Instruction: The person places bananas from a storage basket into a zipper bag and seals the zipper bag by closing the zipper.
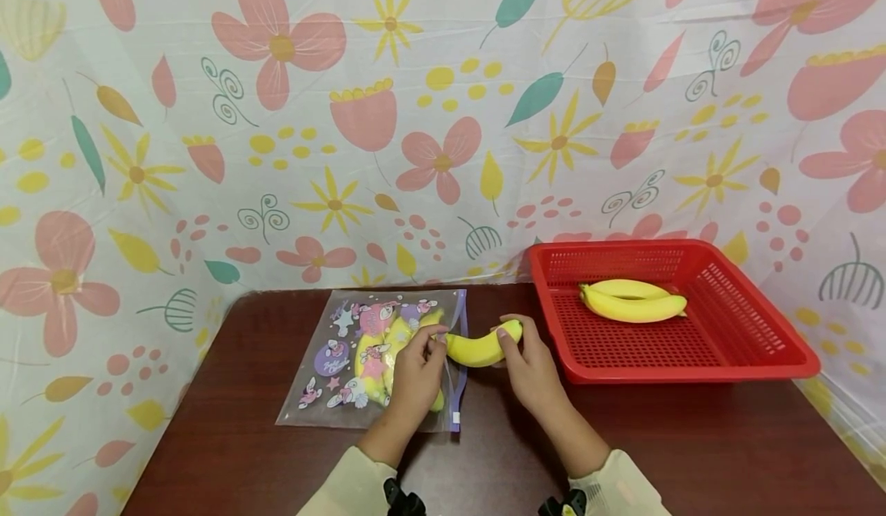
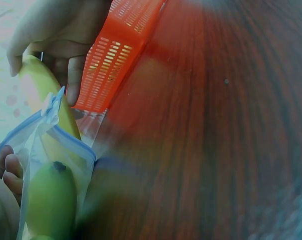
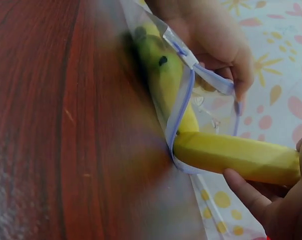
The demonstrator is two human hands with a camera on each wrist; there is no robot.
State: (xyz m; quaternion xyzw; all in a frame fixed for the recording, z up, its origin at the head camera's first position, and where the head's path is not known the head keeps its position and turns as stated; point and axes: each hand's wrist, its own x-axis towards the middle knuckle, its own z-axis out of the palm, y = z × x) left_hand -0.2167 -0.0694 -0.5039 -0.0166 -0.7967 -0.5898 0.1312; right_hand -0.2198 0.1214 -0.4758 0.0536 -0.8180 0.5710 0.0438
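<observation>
My right hand (image 1: 529, 366) grips a yellow banana (image 1: 477, 349) by its outer end. The banana's other end enters the mouth of a clear zip bag (image 3: 178, 112) with a purple seal strip. Fingers of my left hand (image 1: 418, 370) pinch the upper edge of that mouth and hold it apart, as the right wrist view shows. Inside the printed bag, which lies flat on the table, are several more bananas (image 1: 374, 362). In the left wrist view, the dark tip of one bagged banana (image 2: 53, 200) faces the opening, and my left hand is partly cut off.
To the right stands a red plastic basket (image 1: 692, 370) with perforated walls, holding two bananas (image 1: 633, 304). Both it and the bag are on a dark brown wooden table (image 1: 228, 377). A flower-printed cloth (image 1: 429, 193) hangs behind and at the sides.
</observation>
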